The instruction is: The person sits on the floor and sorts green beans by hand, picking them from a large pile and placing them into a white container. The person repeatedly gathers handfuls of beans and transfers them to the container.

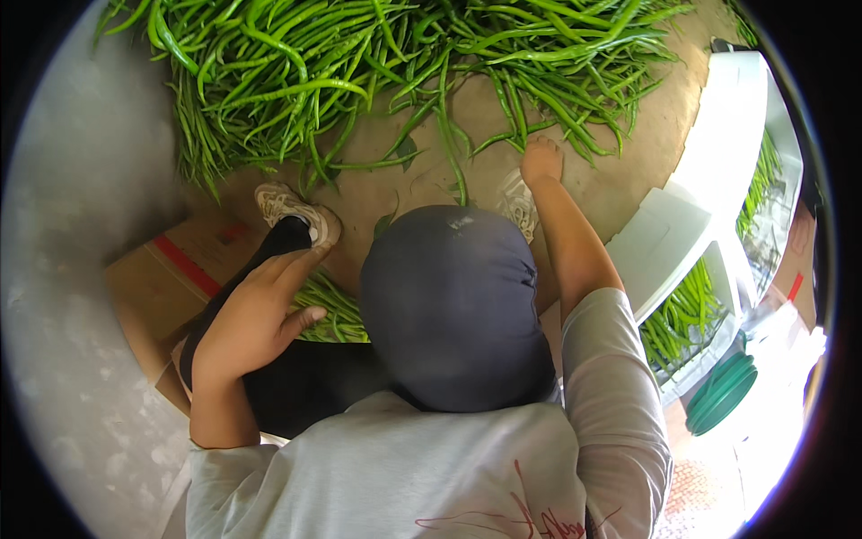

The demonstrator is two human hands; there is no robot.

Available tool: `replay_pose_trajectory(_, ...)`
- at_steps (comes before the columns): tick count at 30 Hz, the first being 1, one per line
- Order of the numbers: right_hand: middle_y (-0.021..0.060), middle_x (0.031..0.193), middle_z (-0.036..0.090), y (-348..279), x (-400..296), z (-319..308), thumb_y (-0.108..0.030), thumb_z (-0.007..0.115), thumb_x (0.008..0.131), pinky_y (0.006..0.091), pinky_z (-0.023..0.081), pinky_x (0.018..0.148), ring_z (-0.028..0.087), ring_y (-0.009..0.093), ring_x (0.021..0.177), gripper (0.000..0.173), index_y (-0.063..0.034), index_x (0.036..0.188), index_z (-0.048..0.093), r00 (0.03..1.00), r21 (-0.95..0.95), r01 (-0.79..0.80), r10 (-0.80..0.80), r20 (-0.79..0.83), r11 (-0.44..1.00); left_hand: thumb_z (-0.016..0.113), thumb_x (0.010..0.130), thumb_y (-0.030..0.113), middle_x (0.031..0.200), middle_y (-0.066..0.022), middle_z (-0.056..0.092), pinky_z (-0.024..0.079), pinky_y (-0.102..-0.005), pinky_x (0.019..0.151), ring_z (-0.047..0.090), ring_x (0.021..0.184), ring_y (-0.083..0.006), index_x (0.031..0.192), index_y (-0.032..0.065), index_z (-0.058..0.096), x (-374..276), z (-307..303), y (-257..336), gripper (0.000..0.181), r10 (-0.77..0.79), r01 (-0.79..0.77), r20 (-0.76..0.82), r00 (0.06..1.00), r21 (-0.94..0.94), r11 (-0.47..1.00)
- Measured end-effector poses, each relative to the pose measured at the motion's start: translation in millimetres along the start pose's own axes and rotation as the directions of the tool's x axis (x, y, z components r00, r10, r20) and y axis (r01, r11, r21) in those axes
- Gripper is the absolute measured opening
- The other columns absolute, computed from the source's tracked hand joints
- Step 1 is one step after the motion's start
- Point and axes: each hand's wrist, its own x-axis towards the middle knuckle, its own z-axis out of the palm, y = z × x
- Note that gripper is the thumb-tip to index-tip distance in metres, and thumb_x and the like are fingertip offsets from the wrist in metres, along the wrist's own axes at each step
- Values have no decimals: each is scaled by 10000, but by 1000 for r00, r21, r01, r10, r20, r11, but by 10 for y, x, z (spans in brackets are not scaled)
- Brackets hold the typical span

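A large heap of long green chili peppers [289,67] spreads over the floor in front of me. My right hand [543,160] reaches down to the heap's near edge, its fingers touching or very close to a few pepper tips. Its grip is hidden by the back of the hand. My left hand [259,310] hovers above my black-trousered leg, palm side turned inward, thumb apart from the straight fingers and nothing in it. Just beyond its thumb, partly covered by my legs, lie more green peppers [331,311], packed side by side.
A cardboard box [182,269] with red tape stands at my left, beside a grey wall [87,168]. On the right are white foam boxes [673,229] holding peppers in plastic liners, and a green round lid-like object [722,394]. My raised dark knee [451,303] blocks the centre.
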Motion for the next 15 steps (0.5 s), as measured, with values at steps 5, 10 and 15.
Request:
replay_pose_trajectory(5,218,1003,576,209,93,66,-119,605,742,459,450,821,553,390,932,361,1,1072,522,993,234,111,-96,-73,966,691,730,164,1201,-159,519,400,-407,934,496,1086,-336,1322,37,411,-7,-59,-57,667,-16,8,99,995,87,996)
replay_pose_trajectory(10,207,994,576,151,94,-201,-101,598,771,465,470,763,567,384,906,345,-80,1102,505,978,293,169,-124,-168,941,704,700,172,1221,-152,511,394,-413,944,486,1108,-335,1321,35,413,3,-98,-20,700,-28,18,112,993,95,995)
replay_pose_trajectory(15,174,1042,545,36,340,-157,-65,586,783,446,490,749,575,371,909,329,-101,1101,509,992,68,101,-95,-83,993,705,686,163,1231,-165,506,389,-419,955,476,1129,-351,1323,32,414,7,-95,0,712,-16,13,52,998,69,998)
